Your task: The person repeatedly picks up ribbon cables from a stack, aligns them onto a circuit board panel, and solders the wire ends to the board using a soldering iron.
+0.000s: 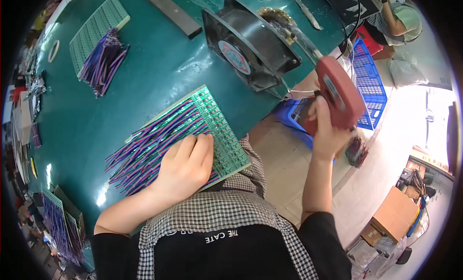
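Note:
My right hand (328,130) grips a red soldering gun (343,94), raised right of the fan. Its metal barrel points up and left, with the tip by a crusted brown lump (279,17). My left hand (188,162) rests on a green circuit board panel (224,130) at the table's near edge. The fingers are curled together near the wire ends; whatever they pinch is hidden. Rows of purple, red and blue wires (149,138) lie across the panel and fan out to the left.
A black cooling fan (251,41) stands beyond the panel, near a dark metal bar (171,12). Another panel (99,27) and a wire bundle (103,63) lie far left. Wired panels (62,222) stand at lower left. Right of the table are blue crates (371,82) and another person (400,22).

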Demonstrator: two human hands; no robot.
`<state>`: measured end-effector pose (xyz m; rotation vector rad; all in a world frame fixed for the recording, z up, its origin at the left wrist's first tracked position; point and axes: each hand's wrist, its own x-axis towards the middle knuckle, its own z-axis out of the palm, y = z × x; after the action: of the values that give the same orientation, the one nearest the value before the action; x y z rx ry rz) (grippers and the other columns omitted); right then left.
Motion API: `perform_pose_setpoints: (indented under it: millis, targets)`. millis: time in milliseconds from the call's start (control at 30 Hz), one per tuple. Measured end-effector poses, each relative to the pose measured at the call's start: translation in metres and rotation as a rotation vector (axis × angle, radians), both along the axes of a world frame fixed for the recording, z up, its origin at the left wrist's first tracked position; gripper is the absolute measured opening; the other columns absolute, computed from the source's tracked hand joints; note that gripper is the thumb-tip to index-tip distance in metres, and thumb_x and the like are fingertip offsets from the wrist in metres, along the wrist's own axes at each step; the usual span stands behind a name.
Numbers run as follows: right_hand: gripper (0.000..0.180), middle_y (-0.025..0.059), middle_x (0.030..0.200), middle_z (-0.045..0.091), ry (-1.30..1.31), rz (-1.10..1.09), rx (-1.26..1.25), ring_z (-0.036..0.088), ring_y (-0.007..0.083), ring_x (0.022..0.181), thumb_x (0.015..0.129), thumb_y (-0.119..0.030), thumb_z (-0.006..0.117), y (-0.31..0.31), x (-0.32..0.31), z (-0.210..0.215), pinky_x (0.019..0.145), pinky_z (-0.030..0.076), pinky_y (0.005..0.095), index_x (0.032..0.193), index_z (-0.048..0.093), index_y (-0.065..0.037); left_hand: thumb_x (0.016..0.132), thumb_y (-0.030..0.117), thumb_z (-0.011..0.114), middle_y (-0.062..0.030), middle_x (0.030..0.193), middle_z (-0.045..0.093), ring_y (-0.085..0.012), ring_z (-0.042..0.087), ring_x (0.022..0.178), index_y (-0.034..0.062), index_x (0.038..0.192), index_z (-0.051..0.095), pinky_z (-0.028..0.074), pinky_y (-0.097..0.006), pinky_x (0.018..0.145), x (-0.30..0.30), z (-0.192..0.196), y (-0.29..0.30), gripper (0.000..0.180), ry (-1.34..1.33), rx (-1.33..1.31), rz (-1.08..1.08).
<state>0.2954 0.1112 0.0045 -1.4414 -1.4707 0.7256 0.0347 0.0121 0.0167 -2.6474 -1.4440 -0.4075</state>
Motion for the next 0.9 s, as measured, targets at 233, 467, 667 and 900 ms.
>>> perform_pose_setpoints:
  millis: [233, 467, 667, 900]
  targets:
    - [0.037, 0.0158, 0.1, 0.066, 0.306, -0.099, 0.009, 0.051, 0.0093, 0.058, 0.093, -0.015, 0.058, -0.037, 0.034, 0.009, 0.049, 0.042, 0.0219, 0.119, 0.056, 0.01, 0.08, 0.007, 0.06, -0.0121, 0.084, 0.058, -0.0285, 0.061, 0.083, 0.0016, 0.09, 0.061, 0.051, -0.04, 0.069, -0.079, 0.012, 0.072, 0.011, -0.111, 0.049, 0.391]
    - [0.045, 0.0126, 0.113, 0.058, 0.571, -0.032, 0.242, 0.05, 0.0094, 0.062, 0.098, -0.03, 0.054, -0.093, 0.017, -0.014, 0.054, 0.043, 0.0207, 0.126, 0.045, 0.005, 0.079, 0.003, 0.059, -0.0141, 0.086, 0.056, -0.0312, 0.062, 0.083, 0.0022, 0.083, 0.057, 0.052, -0.042, 0.07, -0.147, -0.025, 0.104, 0.004, 0.076, 0.13, 0.618]
    - [0.052, 0.0069, 0.113, 0.054, 0.956, -0.08, -0.068, 0.045, 0.0078, 0.061, 0.099, -0.043, 0.051, -0.117, 0.027, -0.028, 0.052, 0.039, 0.0196, 0.126, 0.045, 0.002, 0.081, 0.015, 0.061, -0.0153, 0.093, 0.057, -0.0342, 0.06, 0.09, 0.0041, 0.096, 0.058, 0.052, -0.046, 0.077, -0.085, 0.013, 0.055, 0.018, -0.262, -0.15, 0.436]
    - [0.047, 0.0035, 0.108, 0.059, 1.655, 0.228, -0.217, 0.05, 0.0135, 0.075, 0.099, -0.046, 0.049, -0.132, 0.01, -0.039, 0.096, 0.049, 0.0466, 0.129, 0.045, -0.01, 0.077, 0.05, 0.07, -0.0102, 0.155, 0.03, -0.0369, 0.022, 0.145, 0.0254, 0.142, 0.045, 0.022, -0.066, 0.108, -0.032, 0.015, -0.055, 0.074, -0.011, -0.438, -0.044]
